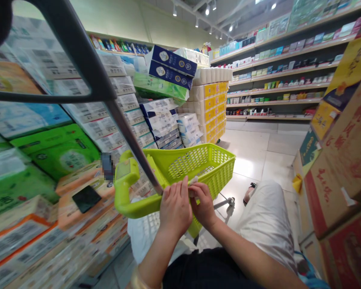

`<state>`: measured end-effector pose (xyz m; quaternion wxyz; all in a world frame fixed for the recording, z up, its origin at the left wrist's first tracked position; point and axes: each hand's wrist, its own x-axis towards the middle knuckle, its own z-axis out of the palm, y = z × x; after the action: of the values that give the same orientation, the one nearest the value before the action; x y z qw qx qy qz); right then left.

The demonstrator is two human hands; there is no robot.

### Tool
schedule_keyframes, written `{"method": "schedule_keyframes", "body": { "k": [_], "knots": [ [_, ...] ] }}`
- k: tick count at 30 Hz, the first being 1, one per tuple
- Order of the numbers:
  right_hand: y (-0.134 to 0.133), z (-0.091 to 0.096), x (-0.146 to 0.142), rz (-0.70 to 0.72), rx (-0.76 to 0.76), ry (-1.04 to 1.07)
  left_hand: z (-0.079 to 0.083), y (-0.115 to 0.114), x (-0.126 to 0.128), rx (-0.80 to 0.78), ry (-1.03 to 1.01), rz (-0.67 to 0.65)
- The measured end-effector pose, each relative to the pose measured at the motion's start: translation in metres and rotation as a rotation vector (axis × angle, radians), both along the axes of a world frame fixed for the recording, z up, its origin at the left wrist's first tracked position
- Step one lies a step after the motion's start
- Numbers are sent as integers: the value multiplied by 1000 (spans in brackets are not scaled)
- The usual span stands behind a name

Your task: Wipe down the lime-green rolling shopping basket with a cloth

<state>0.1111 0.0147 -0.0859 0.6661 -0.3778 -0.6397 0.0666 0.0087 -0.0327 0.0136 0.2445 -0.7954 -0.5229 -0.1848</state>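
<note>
My left hand (175, 208) and my right hand (203, 204) meet over the near rim of a lime-green shopping cart basket (198, 162). Both hands are closed in a pinch on a small white slip or tag (193, 181) that pokes up between their fingers. My left hand lies against the cart's green handle (132, 200). A dark metal bar (129, 136) slants from the upper left down to the hands. My legs in pale trousers (264, 224) show below on the right.
Stacked tissue and paper packs (78, 132) fill the left side, with a dark phone (86, 198) lying on one. Brown cartons (343, 160) stand on the right. Stocked shelves (289, 72) line the far wall beyond a tiled aisle floor (258, 148).
</note>
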Motion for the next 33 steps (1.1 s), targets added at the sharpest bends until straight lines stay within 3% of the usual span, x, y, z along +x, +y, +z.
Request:
{"method": "schedule_keyframes", "body": {
  "k": [5, 10, 17, 26, 33],
  "knots": [
    [2, 1, 4, 91, 70, -134, 0, 0, -1, -6, 9, -3],
    [20, -8, 26, -94, -42, 26, -1, -1, -2, 0, 24, 7],
    [-8, 6, -9, 62, 53, -56, -2, 0, 1, -10, -19, -4],
    [-3, -34, 1, 124, 95, -249, -2, -2, -2, 10, -1, 9],
    [1, -20, -2, 76, 57, -120, -3, 0, 0, -7, 13, 12]
  ]
}}
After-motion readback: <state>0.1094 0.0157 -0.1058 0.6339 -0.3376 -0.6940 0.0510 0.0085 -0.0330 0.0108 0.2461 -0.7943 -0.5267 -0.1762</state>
